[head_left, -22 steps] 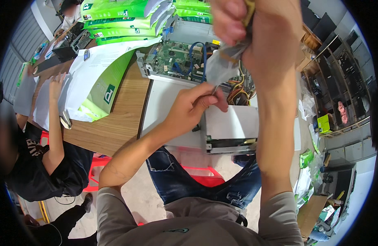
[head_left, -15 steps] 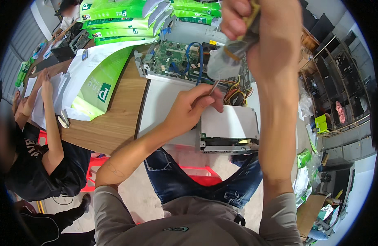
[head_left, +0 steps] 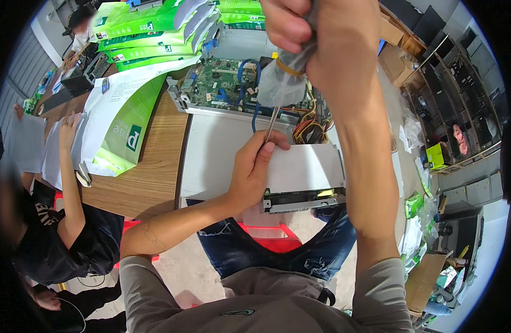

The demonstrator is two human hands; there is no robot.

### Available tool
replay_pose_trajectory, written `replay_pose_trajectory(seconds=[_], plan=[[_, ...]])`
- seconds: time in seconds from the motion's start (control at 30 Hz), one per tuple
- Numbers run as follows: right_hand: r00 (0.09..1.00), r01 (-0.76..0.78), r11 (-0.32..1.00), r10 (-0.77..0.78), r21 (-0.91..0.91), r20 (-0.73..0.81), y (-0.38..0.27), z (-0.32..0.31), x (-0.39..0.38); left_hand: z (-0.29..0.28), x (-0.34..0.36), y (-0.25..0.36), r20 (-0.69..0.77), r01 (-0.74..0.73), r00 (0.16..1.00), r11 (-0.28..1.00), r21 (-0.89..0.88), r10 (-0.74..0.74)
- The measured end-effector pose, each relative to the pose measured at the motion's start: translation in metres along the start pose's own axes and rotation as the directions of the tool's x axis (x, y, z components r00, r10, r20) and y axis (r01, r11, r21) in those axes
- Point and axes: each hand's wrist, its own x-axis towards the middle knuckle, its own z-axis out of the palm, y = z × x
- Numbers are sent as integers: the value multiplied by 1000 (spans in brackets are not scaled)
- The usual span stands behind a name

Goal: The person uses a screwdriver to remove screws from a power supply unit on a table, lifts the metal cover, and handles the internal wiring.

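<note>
My right hand [head_left: 300, 41] is closed high up around the handle of a screwdriver [head_left: 272, 122], which is wrapped in clear plastic with a yellow band. The thin metal shaft slants down out of the plastic. Lower down, the thumb and fingers of my left hand [head_left: 254, 164] pinch this shaft. The tip is hidden behind those fingers. Below the hands lies an opened computer case [head_left: 211, 130] with a green circuit board [head_left: 208, 83], a blue cable [head_left: 241, 77] and bundled coloured wires [head_left: 310, 127]. A white-topped metal drive bracket [head_left: 308, 169] sits at its near edge, beside my left fingers.
Green-and-white paper packs [head_left: 150, 41] are stacked behind the case. An opened green wrapper [head_left: 128, 127] and a stapler-like object [head_left: 83, 175] lie on the wooden table [head_left: 155, 186]. At left, another person [head_left: 56, 233] handles white sheets. Shelving [head_left: 461, 105] stands at right.
My right hand and the plastic-wrapped screwdriver have shifted left, and more of the shaft shows. My left hand still pinches the shaft, a little lower. The whole view has shifted slightly.
</note>
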Motion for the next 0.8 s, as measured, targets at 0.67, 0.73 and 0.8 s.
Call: replay_pose_trajectory(seconds=[0.67, 0.73, 0.8], plan=[[767, 164, 726, -519, -668, -377, 21, 16, -4, 18, -4, 8, -129, -70, 988, 989, 131, 87], [783, 215, 773, -502, -597, -368, 20, 25, -3, 14, -4, 9, -148, -109, 981, 986, 123, 126], [798, 252, 804, -487, -538, -355, 28, 20, 0, 14, -4, 9, -126, -103, 985, 990, 101, 116]])
